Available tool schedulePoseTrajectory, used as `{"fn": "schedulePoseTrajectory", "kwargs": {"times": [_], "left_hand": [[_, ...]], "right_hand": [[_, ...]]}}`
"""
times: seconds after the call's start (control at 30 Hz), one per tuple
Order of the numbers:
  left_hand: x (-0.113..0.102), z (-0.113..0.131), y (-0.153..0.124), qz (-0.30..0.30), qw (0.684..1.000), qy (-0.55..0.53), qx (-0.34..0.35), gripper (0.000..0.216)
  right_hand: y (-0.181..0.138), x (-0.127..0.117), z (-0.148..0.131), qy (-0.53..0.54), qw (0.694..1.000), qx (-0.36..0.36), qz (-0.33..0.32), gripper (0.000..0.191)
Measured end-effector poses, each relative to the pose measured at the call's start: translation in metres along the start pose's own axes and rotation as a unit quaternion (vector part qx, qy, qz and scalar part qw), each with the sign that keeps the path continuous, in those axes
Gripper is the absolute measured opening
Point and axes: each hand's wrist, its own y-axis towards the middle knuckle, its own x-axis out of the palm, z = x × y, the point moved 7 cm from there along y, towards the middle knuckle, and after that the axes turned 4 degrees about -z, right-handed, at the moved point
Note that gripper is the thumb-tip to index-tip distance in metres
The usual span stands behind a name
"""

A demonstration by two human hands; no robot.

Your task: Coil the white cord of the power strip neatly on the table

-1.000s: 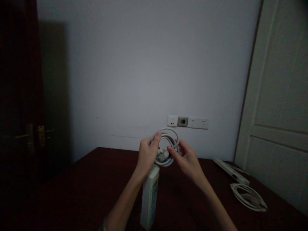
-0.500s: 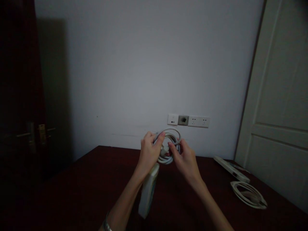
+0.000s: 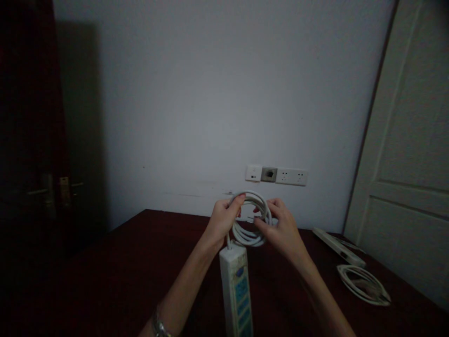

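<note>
My left hand (image 3: 223,220) and my right hand (image 3: 282,227) both grip a coiled white cable (image 3: 249,234), one on each side of the loop, held up above a dark red table (image 3: 105,276). The cable runs down into a white power strip (image 3: 236,290) with blue labels, which hangs from the coil towards me. The plug is hidden between my fingers.
A second white power strip (image 3: 338,247) and its coiled cable (image 3: 363,283) lie on the table at the right. Wall sockets (image 3: 277,175) sit on the white wall behind. A white door (image 3: 410,164) stands at the right, a dark door with a handle (image 3: 52,192) at the left.
My hands moved slightly right and apart on the coil. The hanging power strip swung round so its socket face now points up towards me. The plug is no longer visible.
</note>
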Motion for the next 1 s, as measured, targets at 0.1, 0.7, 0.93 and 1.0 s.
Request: {"fn": "schedulePoseTrajectory", "kwargs": {"times": [0.1,0.7,0.93,1.0], "left_hand": [[0.01,-0.012,-0.002,-0.112,0.979,-0.129,-0.109,0.046],[-0.012,-0.001,-0.004,-0.126,0.943,-0.259,-0.167,0.047],[0.001,0.001,-0.005,-0.141,0.969,-0.174,-0.108,0.047],[0.002,0.0,-0.004,-0.135,0.974,-0.153,-0.103,0.049]], "right_hand": [[-0.001,0.007,-0.001,0.131,0.989,0.031,-0.067,0.019],[-0.016,0.028,0.029,0.308,0.884,0.071,-0.345,0.031],[-0.025,0.029,0.003,0.418,0.821,0.065,-0.384,0.046],[-0.021,0.027,-0.004,0.386,0.849,0.059,-0.356,0.04]]}}
